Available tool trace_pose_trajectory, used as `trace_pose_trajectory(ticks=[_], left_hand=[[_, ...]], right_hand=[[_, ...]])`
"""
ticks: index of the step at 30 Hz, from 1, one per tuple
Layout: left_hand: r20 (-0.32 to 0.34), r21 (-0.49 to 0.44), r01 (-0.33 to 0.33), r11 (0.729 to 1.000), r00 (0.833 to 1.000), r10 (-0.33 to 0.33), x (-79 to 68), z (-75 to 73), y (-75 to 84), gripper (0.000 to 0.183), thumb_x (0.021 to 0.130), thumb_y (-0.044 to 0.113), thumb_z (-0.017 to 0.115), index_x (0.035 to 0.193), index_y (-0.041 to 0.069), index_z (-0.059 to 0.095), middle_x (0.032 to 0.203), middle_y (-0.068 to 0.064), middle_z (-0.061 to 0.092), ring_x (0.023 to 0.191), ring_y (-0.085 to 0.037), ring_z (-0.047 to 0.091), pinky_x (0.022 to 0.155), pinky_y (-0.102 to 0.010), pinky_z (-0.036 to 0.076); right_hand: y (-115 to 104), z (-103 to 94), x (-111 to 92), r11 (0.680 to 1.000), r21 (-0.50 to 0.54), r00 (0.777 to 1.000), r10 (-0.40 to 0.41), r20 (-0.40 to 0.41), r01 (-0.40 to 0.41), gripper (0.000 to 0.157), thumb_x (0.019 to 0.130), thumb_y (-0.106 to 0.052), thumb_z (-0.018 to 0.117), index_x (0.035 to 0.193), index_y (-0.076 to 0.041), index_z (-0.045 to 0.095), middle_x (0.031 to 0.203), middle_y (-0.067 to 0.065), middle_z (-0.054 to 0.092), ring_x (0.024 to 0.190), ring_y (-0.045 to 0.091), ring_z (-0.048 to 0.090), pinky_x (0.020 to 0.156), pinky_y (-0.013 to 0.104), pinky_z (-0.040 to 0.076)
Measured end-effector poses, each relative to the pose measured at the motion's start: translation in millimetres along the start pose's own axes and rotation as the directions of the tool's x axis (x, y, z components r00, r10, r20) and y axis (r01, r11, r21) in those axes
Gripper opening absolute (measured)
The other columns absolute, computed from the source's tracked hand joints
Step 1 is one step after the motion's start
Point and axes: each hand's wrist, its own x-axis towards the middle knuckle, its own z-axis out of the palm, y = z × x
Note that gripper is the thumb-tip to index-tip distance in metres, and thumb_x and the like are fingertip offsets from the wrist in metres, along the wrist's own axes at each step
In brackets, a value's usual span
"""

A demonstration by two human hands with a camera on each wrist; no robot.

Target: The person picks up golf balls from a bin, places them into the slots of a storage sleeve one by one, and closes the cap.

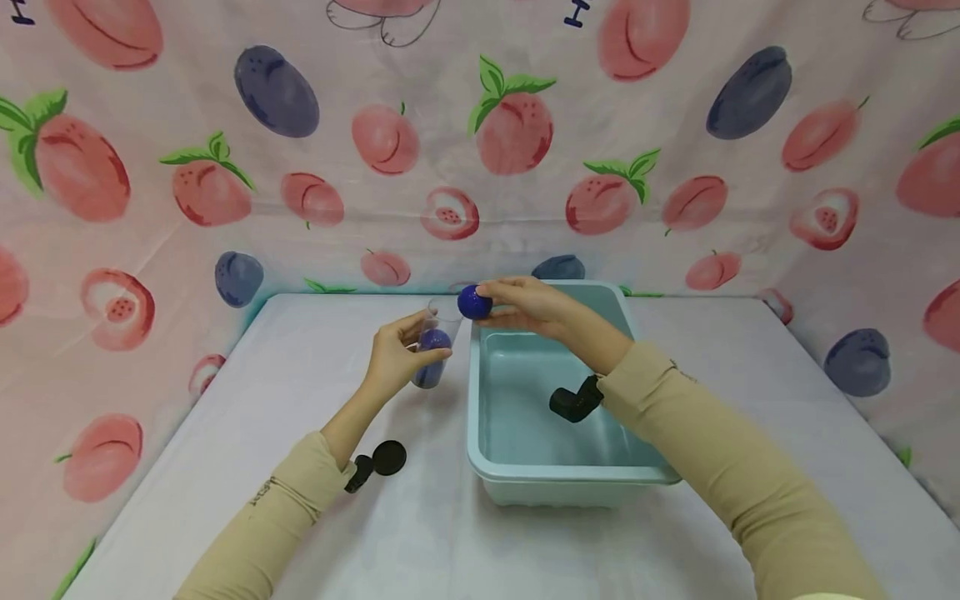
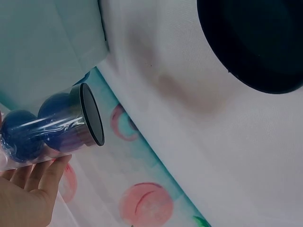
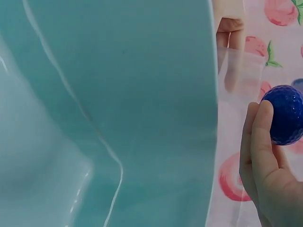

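Observation:
My left hand (image 1: 395, 354) grips a clear plastic tube (image 1: 446, 312), fingers and thumb around its side, raised above the table and a little tilted. Its top is uncovered. In the left wrist view, the tube's black base (image 2: 93, 114) shows, with two blue golf balls (image 2: 22, 135) stacked inside. Another blue golf ball (image 1: 474, 302), dimpled and glossy, is pinched in the fingertips of my right hand (image 1: 531, 305), right beside the tube's mouth. The right wrist view shows this hand (image 3: 272, 165) apart from the tube.
A light blue plastic basin (image 1: 577, 473) stands right of the tube, under my right forearm. On the white table (image 1: 420, 542), a round black lid (image 1: 389, 457) lies near my left wrist. Behind the table hangs a fruit-print cloth (image 1: 450, 133).

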Motion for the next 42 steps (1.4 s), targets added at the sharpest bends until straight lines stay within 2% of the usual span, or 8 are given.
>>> trace_pose_trajectory(ticks=[6, 11, 14, 18, 21, 26, 33, 42], left_hand=[[-0.002, 0.009, -0.014, 1.000, 1.000, 0.014, -0.2, 0.5, 0.5, 0.061, 0.074, 0.004, 0.079, 0.130, 0.003, 0.056, 0.123, -0.021, 0.061, 0.116, -0.036, 0.058, 0.096, -0.046, 0.049], [-0.001, 0.019, -0.021, 1.000, 1.000, 0.021, 0.2, 0.1, 1.6, 0.062, 0.074, 0.005, 0.079, 0.131, 0.002, 0.054, 0.125, -0.021, 0.060, 0.117, -0.035, 0.058, 0.096, -0.047, 0.049], [-0.005, 0.015, -0.019, 1.000, 1.000, 0.019, 1.7, 0.5, 2.5, 0.063, 0.074, 0.005, 0.079, 0.132, 0.003, 0.053, 0.125, -0.020, 0.060, 0.117, -0.034, 0.058, 0.095, -0.047, 0.050], [0.010, 0.011, -0.028, 1.000, 1.000, 0.028, 3.0, 1.8, 3.4, 0.065, 0.074, 0.005, 0.079, 0.133, 0.001, 0.052, 0.126, -0.020, 0.060, 0.116, -0.033, 0.059, 0.095, -0.046, 0.050], [0.015, 0.028, -0.018, 0.999, 1.000, 0.017, 2.9, 1.8, 2.5, 0.064, 0.074, 0.006, 0.079, 0.132, -0.001, 0.052, 0.127, -0.020, 0.059, 0.117, -0.033, 0.058, 0.096, -0.046, 0.050], [0.001, 0.051, 0.030, 0.998, 1.000, -0.031, 2.0, 0.3, -0.3, 0.062, 0.074, 0.007, 0.079, 0.129, -0.001, 0.053, 0.126, -0.023, 0.059, 0.116, -0.036, 0.058, 0.099, -0.046, 0.048], [0.003, 0.051, 0.047, 0.998, 0.999, -0.047, 1.5, -1.2, -4.2, 0.061, 0.074, 0.007, 0.079, 0.127, 0.002, 0.049, 0.125, -0.022, 0.058, 0.117, -0.039, 0.056, 0.100, -0.050, 0.046], [-0.014, 0.081, 0.061, 0.995, 0.998, -0.061, -1.5, -15.6, -13.4, 0.066, 0.075, 0.005, 0.077, 0.133, 0.000, 0.046, 0.126, -0.026, 0.055, 0.116, -0.042, 0.056, 0.098, -0.052, 0.047]], right_hand=[[-7, 9.0, 3, 1.000, -0.011, 0.999, -0.021, -0.030, 0.020, 0.040, 0.098, -0.014, 0.048, 0.133, 0.004, 0.040, 0.144, 0.022, 0.036, 0.127, 0.037, 0.045, 0.107, 0.044, 0.038], [-11, 13.0, 3, 0.999, -0.009, 0.997, -0.036, -0.067, 0.036, 0.021, 0.096, -0.013, 0.053, 0.114, -0.003, 0.051, 0.132, 0.016, 0.046, 0.110, 0.029, 0.055, 0.104, 0.041, 0.042], [-11, 13.3, 1, 0.999, -0.018, 0.997, -0.048, -0.057, 0.047, 0.026, 0.096, -0.013, 0.052, 0.119, -0.002, 0.053, 0.116, 0.011, 0.053, 0.097, 0.022, 0.059, 0.099, 0.037, 0.048], [-11, 12.6, -1, 0.998, -0.017, 0.997, -0.062, -0.041, 0.061, 0.038, 0.096, -0.012, 0.051, 0.132, 0.002, 0.047, 0.099, 0.007, 0.056, 0.086, 0.016, 0.062, 0.088, 0.030, 0.055], [-11, 12.6, -2, 0.998, -0.021, 0.997, -0.065, -0.044, 0.064, 0.038, 0.097, -0.011, 0.051, 0.131, 0.003, 0.047, 0.094, 0.006, 0.057, 0.087, 0.019, 0.063, 0.088, 0.031, 0.055], [-9, 14.3, -5, 0.997, -0.046, 0.997, -0.059, -0.044, 0.057, 0.035, 0.097, -0.011, 0.051, 0.130, 0.002, 0.049, 0.098, 0.008, 0.056, 0.097, 0.025, 0.061, 0.093, 0.034, 0.053], [-8, 16.3, -11, 0.997, -0.047, 0.996, -0.070, -0.049, 0.067, 0.029, 0.097, -0.009, 0.050, 0.124, 0.001, 0.052, 0.095, 0.006, 0.058, 0.080, 0.015, 0.064, 0.085, 0.030, 0.056], [-9, 29.1, -23, 0.994, -0.016, 0.992, -0.112, -0.054, 0.111, 0.023, 0.096, -0.007, 0.052, 0.117, 0.001, 0.055, 0.090, 0.005, 0.061, 0.084, 0.017, 0.064, 0.095, 0.038, 0.051]])
